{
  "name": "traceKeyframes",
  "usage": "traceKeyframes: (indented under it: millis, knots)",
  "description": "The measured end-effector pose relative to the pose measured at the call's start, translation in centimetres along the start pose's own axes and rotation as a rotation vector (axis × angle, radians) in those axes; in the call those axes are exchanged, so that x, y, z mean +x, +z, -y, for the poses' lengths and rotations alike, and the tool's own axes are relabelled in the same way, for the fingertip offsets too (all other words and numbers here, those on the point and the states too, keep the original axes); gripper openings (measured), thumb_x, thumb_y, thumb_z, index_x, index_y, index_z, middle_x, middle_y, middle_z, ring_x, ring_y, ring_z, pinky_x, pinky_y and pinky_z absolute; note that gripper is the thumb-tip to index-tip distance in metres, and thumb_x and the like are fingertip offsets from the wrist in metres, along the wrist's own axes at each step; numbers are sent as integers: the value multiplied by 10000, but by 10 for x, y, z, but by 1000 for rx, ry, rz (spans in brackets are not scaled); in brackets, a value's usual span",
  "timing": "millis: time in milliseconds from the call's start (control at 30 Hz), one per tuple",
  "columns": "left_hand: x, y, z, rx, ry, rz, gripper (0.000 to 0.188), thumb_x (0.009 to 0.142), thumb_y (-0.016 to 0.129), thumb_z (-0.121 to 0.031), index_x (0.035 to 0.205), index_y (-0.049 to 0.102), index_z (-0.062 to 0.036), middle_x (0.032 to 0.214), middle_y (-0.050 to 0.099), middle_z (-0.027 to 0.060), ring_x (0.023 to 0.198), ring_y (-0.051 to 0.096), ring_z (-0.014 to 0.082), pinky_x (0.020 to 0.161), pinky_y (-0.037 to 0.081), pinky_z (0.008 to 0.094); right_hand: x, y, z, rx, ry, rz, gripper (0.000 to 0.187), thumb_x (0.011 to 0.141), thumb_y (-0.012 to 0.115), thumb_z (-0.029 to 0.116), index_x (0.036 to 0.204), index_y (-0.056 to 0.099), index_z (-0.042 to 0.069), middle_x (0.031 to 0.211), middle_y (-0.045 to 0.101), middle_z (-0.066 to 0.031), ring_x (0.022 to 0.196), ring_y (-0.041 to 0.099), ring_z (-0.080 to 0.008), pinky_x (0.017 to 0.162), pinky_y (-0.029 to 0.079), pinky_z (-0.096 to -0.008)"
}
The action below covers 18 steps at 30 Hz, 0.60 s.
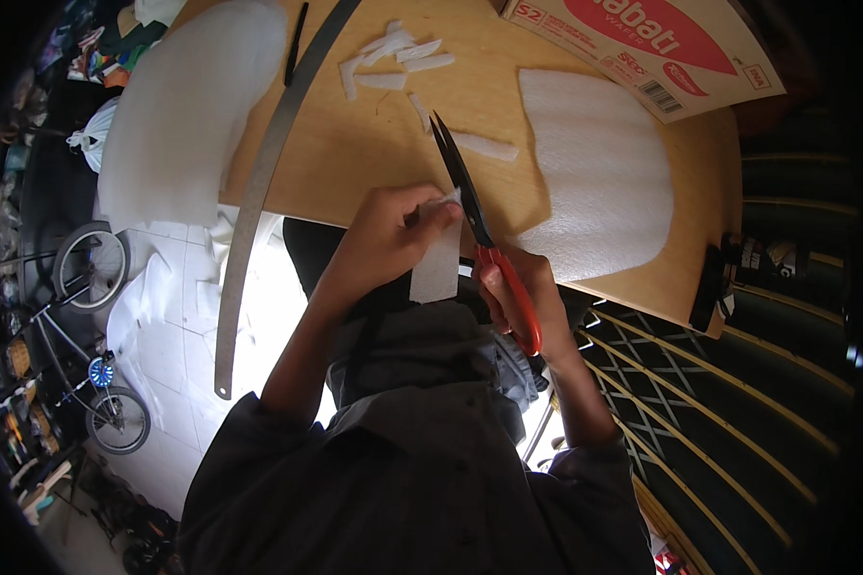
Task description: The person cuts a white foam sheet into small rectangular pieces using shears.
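My left hand (389, 230) pinches a strip of white foam sheet (437, 270) near its upper end, and the strip hangs down over the table's near edge. In my right hand (532, 287) is a pair of scissors (510, 278) with red handles and dark blades. The blades point up and away, just right of the strip's top, and look nearly closed. Several small cut pieces of white foam (385, 80) lie on the table beyond my hands. A longer sliver (487, 146) rests beside the scissor tips.
A large foam sheet (599, 172) covers the table's right part, with a printed carton (642, 48) behind it. Another foam sheet (187, 115) overhangs the left edge. A long metal ruler (251, 211) juts past the near edge beside a black pen (296, 43). A bicycle (91, 335) stands at left.
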<state>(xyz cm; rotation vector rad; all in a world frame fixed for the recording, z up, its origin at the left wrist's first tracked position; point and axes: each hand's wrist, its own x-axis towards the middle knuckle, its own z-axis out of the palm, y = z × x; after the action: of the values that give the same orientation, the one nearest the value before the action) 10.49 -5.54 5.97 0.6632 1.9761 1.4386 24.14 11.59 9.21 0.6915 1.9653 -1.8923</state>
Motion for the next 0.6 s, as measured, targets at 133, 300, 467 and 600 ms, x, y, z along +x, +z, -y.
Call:
traceKeyframes:
  millis: [133, 300, 467, 600]
  knots:
    - [3, -9, -5, 241, 99, -346, 196, 962, 616, -175, 979, 657, 16, 707, 593, 90, 597, 513, 131, 555, 396, 289, 0, 3, -7, -109, -260, -52, 347, 926, 702, 299, 907, 596, -30, 619, 537, -41, 521, 490, -97, 506, 405, -276]
    - [24, -38, 25, 635, 235, -636, 220, 932, 611, -197, 1063, 664, -28, 1000, 615, 133, 941, 591, 332, 815, 444, 446, -15, -7, -17, 8, -314, 50, 585, 947, 571, 553, 962, 577, -32, 605, 504, -14, 471, 487, -73, 454, 380, -251]
    - [38, -29, 5, 818, 411, -603, 270, 852, 701, -257, 1073, 710, -104, 1119, 589, 33, 1044, 506, 287, 888, 364, 444, -30, -8, -29, 38, -285, 43, 765, 913, 459, 709, 1026, 553, -41, 598, 481, -8, 474, 480, -87, 461, 381, -256]
    - [51, -5, -3, 909, 490, -470, 275, 825, 733, -232, 1079, 714, -129, 1133, 604, 21, 1051, 508, 255, 942, 330, 419, -37, 2, -47, 48, -336, -6, 773, 909, 458, 713, 1081, 526, -37, 602, 476, -12, 484, 488, -101, 470, 397, -271]
